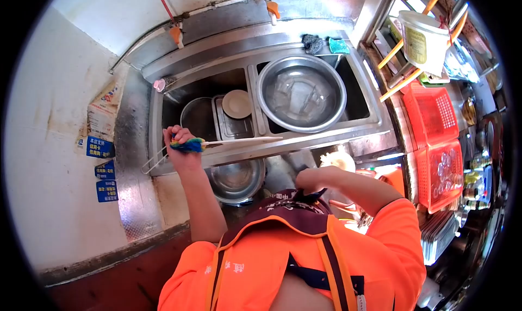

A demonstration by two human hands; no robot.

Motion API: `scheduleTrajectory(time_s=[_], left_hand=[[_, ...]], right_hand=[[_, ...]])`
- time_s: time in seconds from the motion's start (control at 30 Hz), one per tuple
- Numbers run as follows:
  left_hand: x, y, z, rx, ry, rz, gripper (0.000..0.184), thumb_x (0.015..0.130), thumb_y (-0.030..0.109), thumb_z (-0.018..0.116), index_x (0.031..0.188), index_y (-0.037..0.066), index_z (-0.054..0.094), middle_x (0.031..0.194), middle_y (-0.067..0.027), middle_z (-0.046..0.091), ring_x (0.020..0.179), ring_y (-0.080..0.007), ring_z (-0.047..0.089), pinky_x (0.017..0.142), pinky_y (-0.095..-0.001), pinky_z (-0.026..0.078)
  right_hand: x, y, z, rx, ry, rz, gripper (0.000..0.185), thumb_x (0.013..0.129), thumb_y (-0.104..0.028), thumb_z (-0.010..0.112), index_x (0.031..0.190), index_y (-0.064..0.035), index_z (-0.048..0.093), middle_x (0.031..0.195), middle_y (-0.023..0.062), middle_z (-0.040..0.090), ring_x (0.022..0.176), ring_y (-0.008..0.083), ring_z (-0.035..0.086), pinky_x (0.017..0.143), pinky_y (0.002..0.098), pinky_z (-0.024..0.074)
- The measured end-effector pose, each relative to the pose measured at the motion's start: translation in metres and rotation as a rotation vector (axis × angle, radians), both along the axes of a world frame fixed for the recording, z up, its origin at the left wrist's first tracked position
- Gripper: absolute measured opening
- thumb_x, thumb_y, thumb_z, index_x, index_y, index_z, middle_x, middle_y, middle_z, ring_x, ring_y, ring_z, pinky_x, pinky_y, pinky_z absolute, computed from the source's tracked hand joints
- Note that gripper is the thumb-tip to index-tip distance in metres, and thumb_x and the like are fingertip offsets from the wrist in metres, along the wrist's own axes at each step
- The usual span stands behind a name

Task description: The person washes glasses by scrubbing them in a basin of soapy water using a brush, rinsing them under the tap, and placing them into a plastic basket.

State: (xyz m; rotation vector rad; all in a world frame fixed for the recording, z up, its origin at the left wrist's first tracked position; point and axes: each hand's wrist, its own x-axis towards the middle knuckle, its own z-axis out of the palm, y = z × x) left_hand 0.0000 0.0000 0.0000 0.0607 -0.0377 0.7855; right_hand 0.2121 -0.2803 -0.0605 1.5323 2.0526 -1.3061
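The left hand's fingers (pixel 178 132) are clamping on a blue-green bundle (pixel 188 145), from which a long pale stick (pixel 242 141) is pointing rightward over the front rim of the metal sink (pixel 304 142). Below and right of these fingers, a wide steel bowl (pixel 239 179) is sitting beneath that rim. Just beyond them, in the left compartment, a metal tray (pixel 238 130) is carrying a cream plate (pixel 237 104). Farther right, the right hand (pixel 312 179) is resting at the maroon apron (pixel 293 217), its fingers curling out of sight; I cannot tell whether they are gripping it. Past the stick's tip, a large steel basin (pixel 266 115) is sitting over the right compartment. Farthest right of the left fingers, red baskets (pixel 421 161) are standing beside the sink.
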Motion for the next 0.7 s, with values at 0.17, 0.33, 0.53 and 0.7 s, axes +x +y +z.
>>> scheduleTrajectory(time_s=[0.17, 0.33, 0.53, 0.7], left_hand=[[0.053, -0.028, 0.007, -0.091, 0.009, 0.088, 0.02, 0.091, 0.021, 0.053, 0.083, 0.003, 0.055, 0.078, -0.0051, 0.056, 0.063, -0.0109, 0.051, 0.051, -0.0215, 0.047], [0.083, -0.036, 0.016, -0.062, 0.026, 0.093, 0.02, 0.09, 0.021, 0.055, 0.081, 0.002, 0.054, 0.076, -0.0043, 0.057, 0.062, -0.0102, 0.051, 0.051, -0.0211, 0.047], [0.108, -0.055, 0.016, -0.107, 0.068, 0.149, 0.015, 0.086, 0.015, 0.058, 0.078, 0.004, 0.053, 0.07, -0.0011, 0.054, 0.058, -0.0076, 0.051, 0.053, -0.0202, 0.046], [0.122, -0.06, 0.001, -0.106, 0.071, 0.176, 0.023, 0.091, 0.023, 0.053, 0.08, 0.003, 0.055, 0.076, -0.0041, 0.056, 0.062, -0.0103, 0.051, 0.051, -0.0205, 0.047]], right_hand=[[0.017, -0.035, -0.066, 0.135, 0.128, -0.143, 0.022, 0.073, -0.018, 0.06, 0.089, -0.0038, 0.065, 0.086, 0.0194, 0.064, 0.083, 0.039, 0.061, 0.075, 0.0447, 0.0481], [0.037, -0.034, -0.105, 0.208, 0.257, -0.214, 0.024, 0.077, -0.02, 0.056, 0.095, -0.007, 0.064, 0.086, 0.0177, 0.064, 0.085, 0.0367, 0.062, 0.074, 0.0452, 0.0488], [0.06, -0.034, -0.078, 0.18, 0.035, -0.045, 0.028, 0.081, -0.022, 0.054, 0.099, -0.0024, 0.061, 0.084, 0.0208, 0.065, 0.082, 0.0359, 0.063, 0.073, 0.0443, 0.0495], [0.083, -0.028, -0.027, 0.087, 0.078, 0.089, 0.029, 0.082, -0.019, 0.051, 0.102, 0.0016, 0.057, 0.09, 0.0229, 0.064, 0.088, 0.0378, 0.062, 0.076, 0.0442, 0.0489]])
